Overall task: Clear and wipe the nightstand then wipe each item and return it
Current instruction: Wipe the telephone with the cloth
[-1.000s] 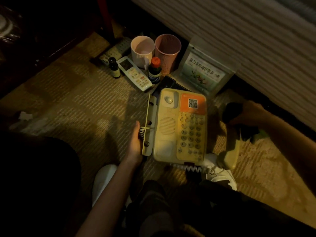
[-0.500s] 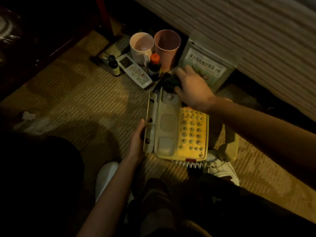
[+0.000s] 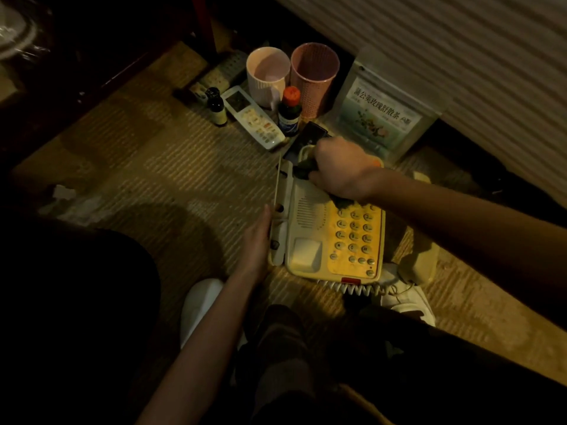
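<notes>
Dim room, person crouched over a carpeted floor [image 3: 129,167].

Left hand [image 3: 256,240]: forearm comes up from the lower left, palm edge laid flat against the left side of the telephone [image 3: 325,237], fingers straight and together, steadying it. Nothing gripped.

Right hand [image 3: 339,170]: arm reaches in from the right edge, wrist bent down over the top end of the telephone. Fingers curled and clamped on a dark cloth [image 3: 303,170], which is pressed onto the upper part of the phone body. A bit more dark cloth shows under the heel of the hand, just above the keypad.

The telephone sits on the floor between the 2 hands, keypad up. Its handset [image 3: 418,265] is off the cradle, lying on the floor to the right, joined by a coiled cord [image 3: 352,289] along the near edge.

Count, left to right, along the far side:
- 1 grey remote [image 3: 221,72], half in shadow
- 1 small dark bottle [image 3: 216,107], upright
- 1 white remote [image 3: 253,116], lying flat
- 1 pale ribbed mug [image 3: 267,76]
- 1 dark bottle with orange cap [image 3: 290,110], upright, just in front of the mug
- 1 pink mesh cup [image 3: 313,75], beside the mug
- 1 flat black object [image 3: 308,134], beyond the phone; cannot tell what it is
- 1 printed pouch [image 3: 380,111], leaning against the striped bedding [image 3: 460,50]

2 white shoes [image 3: 199,305] near the bottom, 1 each side of the phone.
</notes>
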The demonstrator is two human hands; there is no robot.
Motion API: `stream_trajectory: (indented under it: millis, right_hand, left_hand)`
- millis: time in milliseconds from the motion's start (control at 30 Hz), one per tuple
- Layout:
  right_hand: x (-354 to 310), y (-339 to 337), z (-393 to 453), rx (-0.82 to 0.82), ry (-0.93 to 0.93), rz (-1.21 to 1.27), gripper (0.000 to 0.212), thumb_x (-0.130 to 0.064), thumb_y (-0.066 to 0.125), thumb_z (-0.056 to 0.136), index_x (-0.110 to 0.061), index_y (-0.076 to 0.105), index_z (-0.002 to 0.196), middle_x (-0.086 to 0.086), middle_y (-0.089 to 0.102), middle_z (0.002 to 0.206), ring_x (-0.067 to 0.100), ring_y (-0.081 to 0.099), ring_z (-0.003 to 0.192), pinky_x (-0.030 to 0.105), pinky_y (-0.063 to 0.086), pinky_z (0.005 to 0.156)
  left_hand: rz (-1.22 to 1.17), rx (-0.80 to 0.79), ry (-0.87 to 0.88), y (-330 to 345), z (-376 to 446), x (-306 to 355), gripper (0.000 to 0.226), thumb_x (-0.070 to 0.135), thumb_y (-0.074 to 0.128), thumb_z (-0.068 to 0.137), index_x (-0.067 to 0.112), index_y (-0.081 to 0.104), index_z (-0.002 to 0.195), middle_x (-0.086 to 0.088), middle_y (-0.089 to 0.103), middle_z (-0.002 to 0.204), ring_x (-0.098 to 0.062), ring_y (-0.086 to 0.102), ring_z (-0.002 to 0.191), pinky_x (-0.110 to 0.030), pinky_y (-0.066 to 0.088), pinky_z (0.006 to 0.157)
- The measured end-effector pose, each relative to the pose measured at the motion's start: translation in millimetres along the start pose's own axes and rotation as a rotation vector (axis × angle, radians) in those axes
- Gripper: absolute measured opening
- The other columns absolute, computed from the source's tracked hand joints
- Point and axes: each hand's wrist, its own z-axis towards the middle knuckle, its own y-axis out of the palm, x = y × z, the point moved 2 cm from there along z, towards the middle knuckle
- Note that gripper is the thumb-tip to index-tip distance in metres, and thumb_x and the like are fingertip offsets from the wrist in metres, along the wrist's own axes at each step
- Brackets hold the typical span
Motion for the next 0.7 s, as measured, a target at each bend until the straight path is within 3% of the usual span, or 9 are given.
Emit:
stream_trajectory:
  millis: [133,300,367,467,600,700]
  right_hand:
    - [12,4,17,0.132,-0.079,-0.065,0.025,-0.013,0.053,0.090,-0.008,0.062,0.113,0.014,0.054,0.115,0.033,0.055,0.104,0.036,0.042,0.073]
    - [9,4,18,0.187,-0.174,-0.250,0.023,-0.009,0.047,0.091,-0.004,0.064,0.106,0.016,0.054,0.111,0.033,0.053,0.104,0.037,0.039,0.066]
    - [9,7,6,0.189,-0.059,-0.235,0.020,-0.011,0.046,0.094,-0.006,0.063,0.103,0.014,0.055,0.111,0.029,0.055,0.099,0.036,0.041,0.067]
    - [2,14,-9,0.064,0.103,-0.187,0.019,-0.016,0.048,0.095,-0.009,0.061,0.106,0.011,0.056,0.113,0.026,0.058,0.099,0.033,0.039,0.066]
    - [-8,26,-27,-0.030,0.101,-0.114,0.029,-0.014,0.052,0.093,-0.009,0.053,0.122,0.015,0.035,0.143,0.030,0.049,0.118,0.036,0.047,0.084]
    - [3,43,-45,0.147,-0.022,0.026,0.035,-0.013,0.058,0.089,-0.006,0.054,0.123,0.017,0.047,0.128,0.031,0.054,0.105,0.036,0.049,0.079]
  left_hand:
    - [-0.077,0.003,-0.077,-2,0,-1,0.083,0.076,0.041,0.073,0.011,0.063,0.120,-0.018,0.066,0.116,-0.032,0.062,0.111,-0.055,0.041,0.103]
    - [-0.051,-0.068,-0.089,-5,3,-2,0.087,0.084,0.047,0.067,0.014,0.068,0.114,-0.017,0.066,0.118,-0.032,0.060,0.114,-0.053,0.038,0.106]
    - [-0.013,-0.059,-0.053,-4,0,1,0.078,0.078,0.044,0.071,0.017,0.069,0.112,-0.013,0.069,0.113,-0.028,0.064,0.109,-0.053,0.042,0.103]
    - [0.017,-0.034,-0.025,0,-1,1,0.068,0.069,0.040,0.079,0.015,0.070,0.108,-0.011,0.071,0.106,-0.025,0.067,0.102,-0.051,0.047,0.097]
    - [0.012,-0.010,-0.033,2,-5,3,0.064,0.066,0.040,0.079,0.015,0.071,0.105,-0.012,0.072,0.104,-0.026,0.068,0.100,-0.050,0.049,0.095]
    - [0.046,-0.003,-0.031,-2,-3,1,0.057,0.056,0.034,0.092,0.014,0.070,0.103,-0.011,0.073,0.099,-0.025,0.069,0.095,-0.041,0.053,0.086]
